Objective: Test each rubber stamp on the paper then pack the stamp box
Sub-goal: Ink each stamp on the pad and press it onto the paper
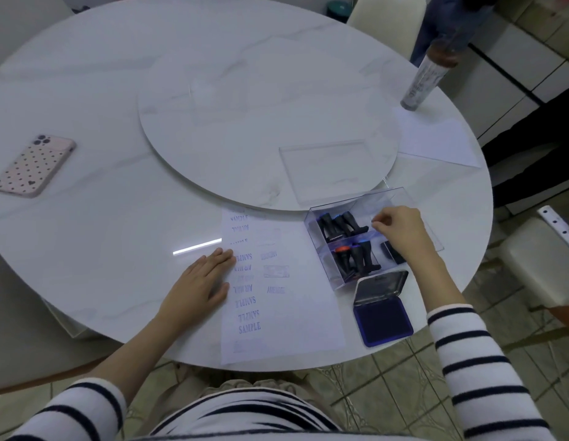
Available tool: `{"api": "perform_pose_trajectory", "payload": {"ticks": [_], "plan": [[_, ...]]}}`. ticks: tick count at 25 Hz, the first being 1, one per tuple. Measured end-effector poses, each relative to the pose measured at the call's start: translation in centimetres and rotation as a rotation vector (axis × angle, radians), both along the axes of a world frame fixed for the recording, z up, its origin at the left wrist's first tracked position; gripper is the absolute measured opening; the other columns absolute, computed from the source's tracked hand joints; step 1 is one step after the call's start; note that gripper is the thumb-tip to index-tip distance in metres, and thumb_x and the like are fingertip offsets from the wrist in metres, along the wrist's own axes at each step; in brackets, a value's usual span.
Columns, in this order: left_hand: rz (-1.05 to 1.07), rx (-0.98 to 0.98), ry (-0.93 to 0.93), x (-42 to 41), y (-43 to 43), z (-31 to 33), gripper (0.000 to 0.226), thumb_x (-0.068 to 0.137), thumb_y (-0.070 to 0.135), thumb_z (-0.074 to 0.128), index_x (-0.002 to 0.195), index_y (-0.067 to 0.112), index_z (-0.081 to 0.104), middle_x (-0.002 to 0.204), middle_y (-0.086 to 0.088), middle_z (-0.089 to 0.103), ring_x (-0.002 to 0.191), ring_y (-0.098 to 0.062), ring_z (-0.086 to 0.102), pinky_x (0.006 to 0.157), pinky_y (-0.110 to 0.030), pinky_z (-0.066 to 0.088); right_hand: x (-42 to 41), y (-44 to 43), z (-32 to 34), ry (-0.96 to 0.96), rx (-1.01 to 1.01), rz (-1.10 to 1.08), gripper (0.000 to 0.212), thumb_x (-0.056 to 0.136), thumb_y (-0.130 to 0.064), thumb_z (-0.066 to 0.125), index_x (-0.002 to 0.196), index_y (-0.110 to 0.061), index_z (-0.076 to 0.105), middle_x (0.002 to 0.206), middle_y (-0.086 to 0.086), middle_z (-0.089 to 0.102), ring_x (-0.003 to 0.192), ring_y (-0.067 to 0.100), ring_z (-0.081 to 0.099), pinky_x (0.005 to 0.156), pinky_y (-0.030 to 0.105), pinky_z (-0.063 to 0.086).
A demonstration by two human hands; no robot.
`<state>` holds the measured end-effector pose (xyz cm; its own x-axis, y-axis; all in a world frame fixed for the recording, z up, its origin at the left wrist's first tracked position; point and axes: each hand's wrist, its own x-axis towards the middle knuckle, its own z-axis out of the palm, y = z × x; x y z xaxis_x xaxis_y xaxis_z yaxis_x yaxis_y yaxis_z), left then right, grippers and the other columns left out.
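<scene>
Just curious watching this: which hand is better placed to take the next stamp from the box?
Right, probably. The right hand is over the stamp box; the left hand lies flat on the paper.

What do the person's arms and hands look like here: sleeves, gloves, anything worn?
The left hand and right hand are bare: no gloves, and no ring or watch shows. The left sleeve and right sleeve are white with dark navy horizontal stripes and end short of the wrists, leaving the forearms uncovered.

Right hand (399, 230), perhaps inside stamp box (332, 278)
</scene>
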<state>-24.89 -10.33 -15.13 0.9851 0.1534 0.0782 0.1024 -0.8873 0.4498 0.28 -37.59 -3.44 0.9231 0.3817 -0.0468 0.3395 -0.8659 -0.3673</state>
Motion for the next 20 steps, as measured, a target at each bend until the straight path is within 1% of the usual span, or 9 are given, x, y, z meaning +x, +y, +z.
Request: {"api": "perform_pose_trajectory", "payload": {"ticks": [1,3,5,8,12,14,16,18,20], "plan": [[0.001,-0.002,0.003,0.0,0.0,0.1,0.055,0.086,0.038,0.031,0.135,0.016,0.04,0.143,0.002,0.038,0.133,-0.004,0.018,0.107,-0.011,0.001,-0.3,0.5,-0.2,0.044,-0.045,-0.046,0.01,0.08,-0.006,0.062,0.083,0.001,0.069,0.089,0.022,0.068,0.082,0.035,0.063,0.079,0.04,0.052],[-0.002,-0.006,0.0,0.0,0.0,0.1,0.055,0.086,0.039,0.031,0.135,0.016,0.04,0.143,0.001,0.039,0.133,-0.004,0.018,0.107,-0.01,0.0,-1.1,1.1,-0.8,0.137,-0.153,-0.117,0.015,0.081,-0.009,0.063,0.089,0.003,0.069,0.092,0.024,0.068,0.085,0.035,0.064,0.079,0.036,0.052],[-0.002,-0.009,-0.001,0.1,0.0,0.1,0.055,0.086,0.039,0.031,0.135,0.016,0.041,0.144,0.001,0.039,0.133,-0.003,0.018,0.107,-0.01,0.0,-2.0,1.4,-1.7,0.159,-0.157,-0.147,0.02,0.082,-0.01,0.064,0.096,0.004,0.065,0.098,0.026,0.066,0.091,0.036,0.062,0.081,0.036,0.049],[-0.007,-0.004,0.006,0.1,0.0,0.0,0.055,0.086,0.038,0.031,0.135,0.016,0.04,0.144,0.001,0.039,0.133,-0.004,0.019,0.108,-0.012,0.002,-3.2,1.5,-2.7,0.115,-0.089,-0.187,0.024,0.083,-0.008,0.064,0.104,0.003,0.06,0.102,0.026,0.065,0.093,0.037,0.061,0.08,0.037,0.048],[-0.006,0.002,0.02,0.1,0.2,-0.1,0.055,0.086,0.039,0.031,0.135,0.017,0.04,0.144,0.001,0.04,0.134,-0.006,0.022,0.11,-0.019,0.008,-3.7,0.7,-2.7,0.068,0.002,-0.2,0.021,0.082,-0.01,0.064,0.101,-0.002,0.061,0.098,0.022,0.067,0.081,0.032,0.061,0.068,0.032,0.045],[-0.004,-0.009,0.02,0.1,0.1,-0.2,0.055,0.086,0.04,0.029,0.136,0.018,0.04,0.145,0.004,0.037,0.134,-0.003,0.019,0.11,-0.016,0.006,-4.0,-0.1,-2.2,0.041,0.058,-0.189,0.023,0.081,-0.01,0.065,0.103,-0.001,0.061,0.1,0.022,0.067,0.086,0.032,0.061,0.071,0.031,0.044],[0.006,-0.013,0.021,0.1,0.0,-0.1,0.054,0.086,0.038,0.029,0.136,0.019,0.04,0.144,0.007,0.034,0.133,0.001,0.017,0.109,-0.01,0.001,-4.4,-0.9,-1.4,0.038,0.121,-0.168,0.026,0.082,-0.009,0.064,0.107,-0.001,0.061,0.1,0.02,0.067,0.084,0.027,0.059,0.073,0.026,0.041],[0.029,-0.012,0.014,0.2,-0.2,0.1,0.053,0.086,0.037,0.03,0.135,0.019,0.042,0.143,0.006,0.037,0.133,-0.002,0.022,0.108,-0.008,0.001,-4.8,-1.7,-0.6,0.047,0.228,-0.156,0.025,0.083,-0.008,0.062,0.109,-0.006,0.06,0.098,0.017,0.066,0.079,0.02,0.056,0.072,0.023,0.04],[0.048,-0.007,0.014,0.1,-0.3,0.0,0.054,0.085,0.037,0.032,0.134,0.018,0.043,0.143,0.004,0.039,0.133,-0.007,0.028,0.107,-0.007,0.002,-5.4,-2.8,0.0,0.041,0.358,-0.171,0.023,0.082,-0.008,0.063,0.106,-0.011,0.062,0.096,0.014,0.065,0.078,0.017,0.059,0.072,0.019,0.043]]}}
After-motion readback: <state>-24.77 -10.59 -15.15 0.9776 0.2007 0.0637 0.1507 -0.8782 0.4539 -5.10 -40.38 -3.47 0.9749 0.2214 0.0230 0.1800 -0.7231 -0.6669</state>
